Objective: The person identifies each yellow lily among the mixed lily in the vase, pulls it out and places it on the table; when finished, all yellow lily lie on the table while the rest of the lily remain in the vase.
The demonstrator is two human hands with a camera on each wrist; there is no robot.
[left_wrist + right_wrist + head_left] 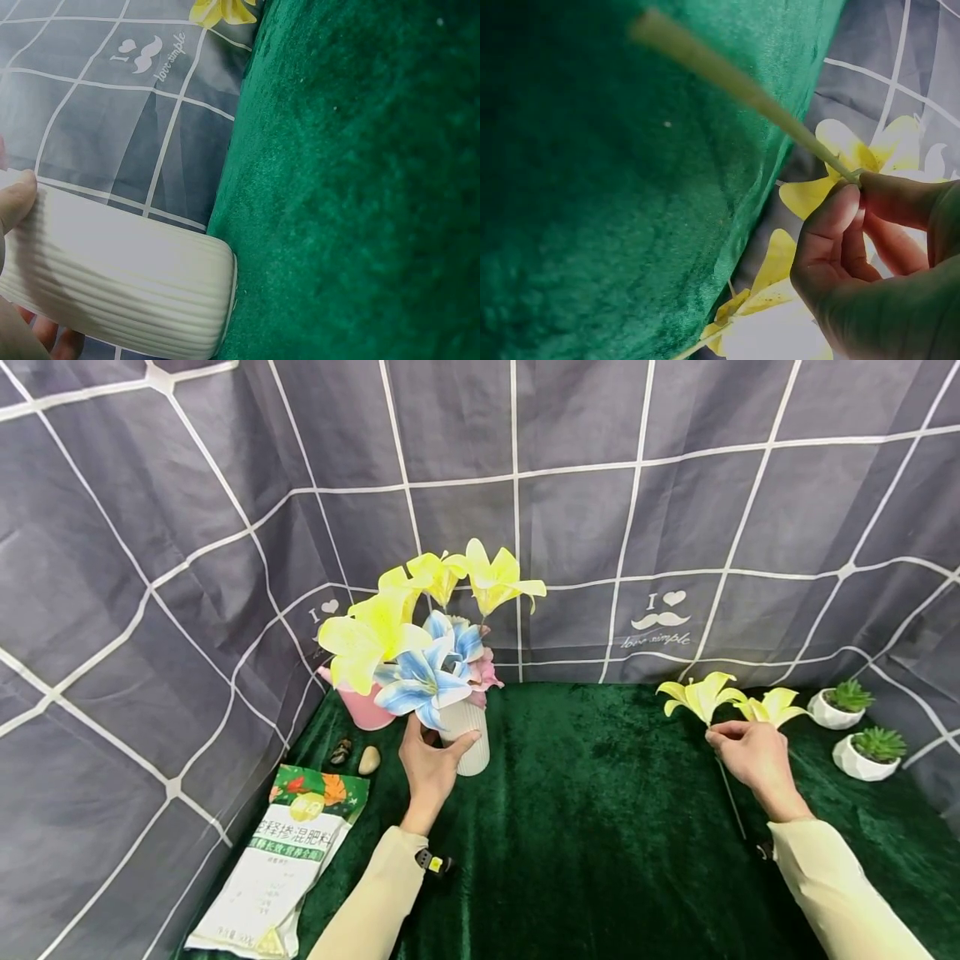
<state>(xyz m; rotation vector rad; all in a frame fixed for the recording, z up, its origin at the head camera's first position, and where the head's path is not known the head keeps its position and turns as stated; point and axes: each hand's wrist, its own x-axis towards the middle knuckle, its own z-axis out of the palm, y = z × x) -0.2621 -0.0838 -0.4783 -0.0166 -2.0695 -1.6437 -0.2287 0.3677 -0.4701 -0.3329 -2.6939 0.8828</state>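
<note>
Your L hand grips the white ribbed vase, thumb on its upper side in view & fingertips showing below. The vase runs slantwise across the lower L of the pic, w/ its base end up against the green cloth filling the R side. Behind, you've got the grey curtain w/ its "love simple" print, & part of a yellow flower at the top edge.
</note>
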